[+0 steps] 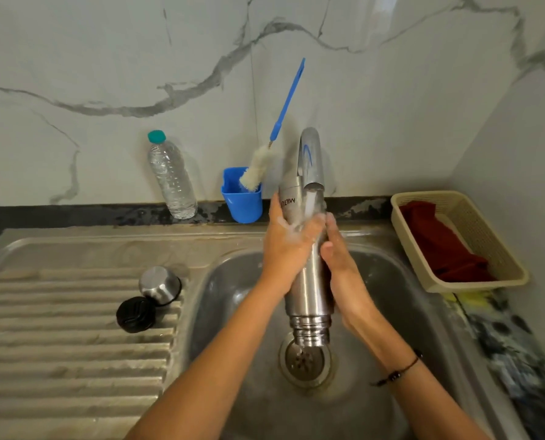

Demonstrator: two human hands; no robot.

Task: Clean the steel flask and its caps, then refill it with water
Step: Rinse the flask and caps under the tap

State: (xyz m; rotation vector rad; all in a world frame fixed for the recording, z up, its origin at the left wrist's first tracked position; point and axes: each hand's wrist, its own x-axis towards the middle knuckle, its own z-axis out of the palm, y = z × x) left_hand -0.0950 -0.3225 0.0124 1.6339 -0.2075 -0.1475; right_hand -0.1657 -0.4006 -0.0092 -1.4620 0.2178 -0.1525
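Flask: steel flask (309, 281) is held upside down over the sink basin (233, 312), open threaded mouth pointed at the drain (305, 360), base up near the tap (310, 160). Logo on the body is seen inverted.
Left hand: left hand (288, 246) is wrapped around the upper part of the flask from the left; grip is closed on the flask, foam seen on the fingers.
Right hand: right hand (344, 265) is pressed flat against the right side of the flask, thumb laid on the front; grip is holding the flask. A dark cord bracelet (398, 373) is worn on that wrist.
Water: a stream (310, 208) is run from the tap spout onto the flask, landing between the two hands.
Caps: steel cap (159, 284) and black inner cap (136, 314) are set on the ribbed drainboard (58, 344), left of the basin, touching each other, well apart from the flask.
Brush: bottle brush (277, 134) with blue handle is stood bristles-down in a blue cup (242, 198) on the desk ledge (74, 214), just left of the tap.
Plastic bottle: clear bottle (171, 177) with teal lid is stood left of the cup, leaned towards the marble wall (106, 58).
Basket: beige basket (515, 268) with a red cloth (445, 246) inside is placed right of the sink.
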